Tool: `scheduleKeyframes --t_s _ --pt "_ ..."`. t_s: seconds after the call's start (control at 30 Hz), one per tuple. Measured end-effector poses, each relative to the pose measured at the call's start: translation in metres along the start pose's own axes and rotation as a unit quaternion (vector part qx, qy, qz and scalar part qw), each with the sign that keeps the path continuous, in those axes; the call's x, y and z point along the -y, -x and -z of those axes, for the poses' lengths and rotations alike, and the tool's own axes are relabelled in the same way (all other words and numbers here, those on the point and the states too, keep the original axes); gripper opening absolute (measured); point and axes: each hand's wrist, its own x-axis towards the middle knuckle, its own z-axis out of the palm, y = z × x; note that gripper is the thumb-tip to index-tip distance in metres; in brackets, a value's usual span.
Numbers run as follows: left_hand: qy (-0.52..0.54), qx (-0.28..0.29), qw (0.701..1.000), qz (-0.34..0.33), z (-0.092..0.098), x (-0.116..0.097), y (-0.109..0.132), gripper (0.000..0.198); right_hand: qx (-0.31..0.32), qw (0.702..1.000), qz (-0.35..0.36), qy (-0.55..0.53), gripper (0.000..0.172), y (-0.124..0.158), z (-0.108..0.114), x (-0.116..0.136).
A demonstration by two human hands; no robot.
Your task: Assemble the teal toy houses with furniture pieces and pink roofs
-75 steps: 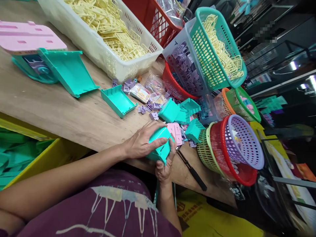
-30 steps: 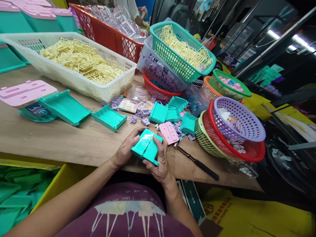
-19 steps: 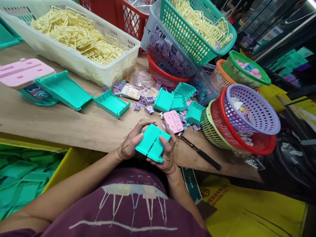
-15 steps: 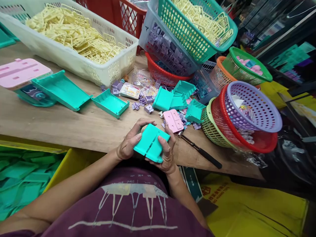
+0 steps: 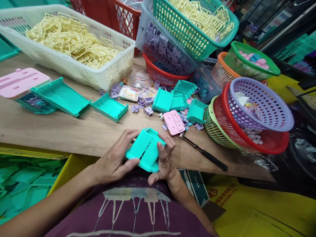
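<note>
Centre, low in frame: I hold the teal part [image 5: 145, 150] over the table [image 5: 74, 131] edge | left hand [image 5: 112, 163]: fingers curled shut on the part's left side | right hand [image 5: 164, 158]: closed on its right side, thumb on top | just right: pink piece [image 5: 174, 122], knife [image 5: 204, 153] | upper left: white basket [image 5: 116, 70].

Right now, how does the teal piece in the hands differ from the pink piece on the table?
The teal piece is gripped by the left hand and right hand at the table edge; the pink piece lies loose and flat among small purple bits. The teal piece looks larger and box-like; the pink one is a thin plate. Both are moulded plastic.
</note>
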Motion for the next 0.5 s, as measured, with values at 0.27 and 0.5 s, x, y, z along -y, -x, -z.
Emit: scheduleKeyframes --t_s 0.27,0.5 --pt "-0.12 -0.029 0.992 0.027 -0.007 -0.022 -0.007 0.091 0.033 0.988 -0.115 -0.097 0.061 -0.003 0.01 0.004" --pt "-0.134 -0.043 0.99 0.014 -0.01 -0.018 -0.006 0.09 -0.077 0.95 -0.235 -0.189 0.056 0.0 -0.012 0.008"
